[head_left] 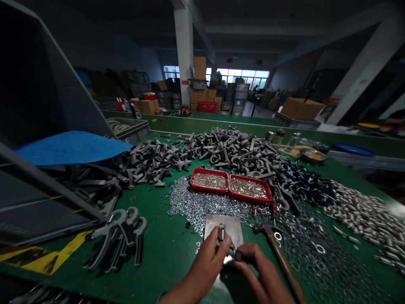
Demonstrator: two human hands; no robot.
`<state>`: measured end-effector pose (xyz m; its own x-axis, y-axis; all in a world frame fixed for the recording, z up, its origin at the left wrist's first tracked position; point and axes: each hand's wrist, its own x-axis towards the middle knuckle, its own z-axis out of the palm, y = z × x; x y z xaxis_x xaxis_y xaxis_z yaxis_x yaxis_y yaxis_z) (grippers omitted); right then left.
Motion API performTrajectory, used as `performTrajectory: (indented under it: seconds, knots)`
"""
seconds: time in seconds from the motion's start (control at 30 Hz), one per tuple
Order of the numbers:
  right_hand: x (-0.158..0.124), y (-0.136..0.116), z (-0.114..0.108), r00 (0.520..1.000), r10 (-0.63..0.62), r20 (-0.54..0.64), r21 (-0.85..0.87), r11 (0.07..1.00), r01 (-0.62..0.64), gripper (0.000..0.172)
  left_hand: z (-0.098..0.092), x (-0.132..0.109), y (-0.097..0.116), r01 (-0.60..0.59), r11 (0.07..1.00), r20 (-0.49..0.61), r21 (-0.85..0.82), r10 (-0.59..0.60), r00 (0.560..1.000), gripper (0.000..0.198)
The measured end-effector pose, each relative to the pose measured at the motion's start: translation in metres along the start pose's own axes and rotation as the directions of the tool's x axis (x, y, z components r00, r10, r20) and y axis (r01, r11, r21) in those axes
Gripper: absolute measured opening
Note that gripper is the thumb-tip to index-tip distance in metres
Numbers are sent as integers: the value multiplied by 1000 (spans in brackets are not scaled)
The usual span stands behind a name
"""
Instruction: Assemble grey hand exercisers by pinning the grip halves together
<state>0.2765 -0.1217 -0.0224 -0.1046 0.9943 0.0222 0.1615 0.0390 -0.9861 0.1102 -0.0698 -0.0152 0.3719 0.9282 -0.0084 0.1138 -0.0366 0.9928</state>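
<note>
Just above the flat metal plate point(224, 220), my left hand point(207, 259) is closed, with thumb and forefinger pinching a small metal piece with a ribbed, spring-like cylinder point(222, 232) pointing up. My right hand point(261, 272) is closed too, its thumb and fingers on a small black knob-like end point(238, 255) beside that piece. Whether the two parts are joined is hidden by my fingers. To the right of my right hand lies a hammer point(278, 251) with a wooden handle. Loose silvery washers point(202, 209) spread just beyond the plate.
Two red trays point(269, 195) hold small metal pins. Behind them rises a heap of grey clamp-shaped parts point(234, 145). Several finished-looking grey clamps point(122, 236) lie at left, near a large grey crate point(47, 202). Metal cylinders point(370, 211) and black screws point(311, 185) cover the right side.
</note>
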Motion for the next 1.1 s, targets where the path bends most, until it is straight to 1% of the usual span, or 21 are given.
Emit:
performTrajectory:
  seconds: [0.03,0.1,0.17,0.27,0.37,0.43,0.53,0.57,0.63,0.67,0.7,0.77,0.8,0.87,0.9,0.93,0.97,1.0,1.03,1.07,1.1]
  knots:
    - [1,-1,3,991,125,46,146,981,-130,30,0,0,-2,-43,997,-2,65,43,999,29]
    - [3,-5,8,927,335,168,334,866,-373,48,-1,1,-8,-117,977,-2,180,119,993,26]
    - [3,-9,10,896,400,193,309,842,-442,53,-4,1,-12,-171,954,7,246,175,985,24]
    - [-1,-11,14,937,327,120,186,920,-345,49,-11,1,-12,-307,925,111,224,289,951,24]
    - [-5,-4,22,926,328,188,263,891,-369,57,-19,0,-10,-391,906,222,160,353,909,25]
    - [-7,3,25,924,319,210,253,895,-366,59,-22,0,-12,-318,934,238,165,275,932,28]
    - [-6,10,16,968,201,153,-52,979,-195,49,-17,-1,-15,-165,973,179,160,136,974,28]
    - [-4,10,11,984,122,128,-204,974,-94,46,-14,-2,-16,-123,982,140,144,103,985,27]
    - [-1,11,3,995,-52,83,-448,890,84,46,-8,-2,-16,-54,992,54,114,49,997,25]
    - [1,12,2,992,-108,65,-489,863,126,47,-6,-3,-15,-37,992,12,117,36,999,25]
    - [2,14,3,993,-107,54,-447,886,120,48,-5,-3,-14,-42,990,-18,137,45,999,26]
    - [2,22,14,995,23,96,-197,980,-4,56,-6,-3,-13,-152,964,-3,219,156,988,26]
    - [0,26,22,980,104,168,-43,994,-98,62,-8,-3,-13,-247,933,50,261,242,969,26]
    - [-3,35,36,905,228,359,195,930,-312,71,-14,-3,-16,-417,862,199,288,372,907,27]
    - [-4,37,39,862,270,430,243,884,-399,74,-17,-2,-18,-452,845,256,285,387,886,27]
    - [-5,37,40,826,307,473,249,852,-460,78,-20,-1,-20,-442,850,278,287,368,887,27]
    - [-5,35,37,809,341,478,221,845,-486,81,-22,-1,-23,-392,872,264,293,320,910,27]
    - [-5,31,32,829,358,430,140,880,-453,80,-23,0,-25,-317,903,223,290,258,940,27]
    - [-4,26,25,882,337,330,-2,934,-357,75,-23,1,-28,-234,933,167,272,194,967,27]
    - [-3,21,17,939,265,218,-178,957,-228,66,-23,1,-29,-159,958,109,239,137,985,28]
    - [-3,16,11,980,155,126,-347,932,-103,57,-21,1,-30,-103,975,65,197,92,994,29]
